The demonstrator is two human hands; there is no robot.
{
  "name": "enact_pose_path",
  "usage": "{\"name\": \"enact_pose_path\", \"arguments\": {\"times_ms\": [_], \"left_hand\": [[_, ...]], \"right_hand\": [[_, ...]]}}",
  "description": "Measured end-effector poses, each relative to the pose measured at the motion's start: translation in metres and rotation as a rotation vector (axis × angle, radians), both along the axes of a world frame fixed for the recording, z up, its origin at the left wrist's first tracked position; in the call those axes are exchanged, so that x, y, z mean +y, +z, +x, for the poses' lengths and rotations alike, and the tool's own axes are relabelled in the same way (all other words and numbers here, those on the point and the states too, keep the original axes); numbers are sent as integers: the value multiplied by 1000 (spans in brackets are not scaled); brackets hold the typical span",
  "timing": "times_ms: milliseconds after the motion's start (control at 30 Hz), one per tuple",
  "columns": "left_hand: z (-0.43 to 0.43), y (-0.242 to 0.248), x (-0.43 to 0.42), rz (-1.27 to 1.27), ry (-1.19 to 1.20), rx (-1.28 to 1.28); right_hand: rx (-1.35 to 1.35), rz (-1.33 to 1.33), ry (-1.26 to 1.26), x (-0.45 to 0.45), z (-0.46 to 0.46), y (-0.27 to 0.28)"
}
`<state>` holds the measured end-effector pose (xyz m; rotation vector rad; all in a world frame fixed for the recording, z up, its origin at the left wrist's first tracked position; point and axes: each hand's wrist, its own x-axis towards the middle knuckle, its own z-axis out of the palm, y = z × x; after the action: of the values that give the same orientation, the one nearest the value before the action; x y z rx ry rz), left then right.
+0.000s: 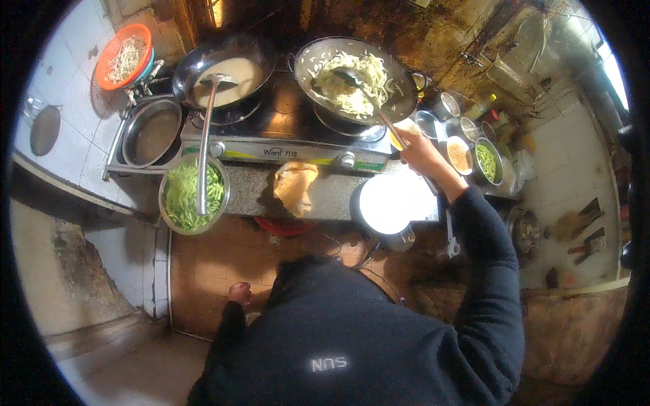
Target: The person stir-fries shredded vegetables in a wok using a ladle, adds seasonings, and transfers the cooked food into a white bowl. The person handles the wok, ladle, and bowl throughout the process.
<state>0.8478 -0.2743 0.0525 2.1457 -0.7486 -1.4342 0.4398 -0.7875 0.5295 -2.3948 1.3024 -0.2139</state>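
My right hand (419,152) is closed around the handle of a metal ladle (378,106), whose dark bowl rests among pale shredded vegetables (373,71) in the right wok (317,53). That wok stands on the right burner of a two-burner gas stove (284,150). On the left burner, a dark wok (185,73) holds cloudy liquid, with a second ladle (208,127) lying across its rim. My left hand (240,293) hangs low beside my body, away from the stove, with its fingers curled; whether it holds anything is not clear.
A bowl of green shreds (193,195) sits at the counter's front left, near a folded tan cloth (295,188) and a glaring white round item (388,203). An orange basket (109,58) and a metal basin (152,133) are at left. Several small bowls, one with chopped greens (486,161), stand right.
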Motion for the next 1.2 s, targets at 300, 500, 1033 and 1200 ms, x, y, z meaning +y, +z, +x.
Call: {"name": "enact_pose_path", "arguments": {"times_ms": [300,500,1033,1200], "left_hand": [[11,-24,22,-164,-410,-206],[15,-1,8,-182,-547,-459],[5,-1,-5,-64,414,366],[13,-35,24,70,-226,-155]], "right_hand": [[128,-181,-27,-8,-21,9],[51,113,22,24,21,36],[164,16,115,42,-22,53],[429,15,-58,15,-22,55]]}}
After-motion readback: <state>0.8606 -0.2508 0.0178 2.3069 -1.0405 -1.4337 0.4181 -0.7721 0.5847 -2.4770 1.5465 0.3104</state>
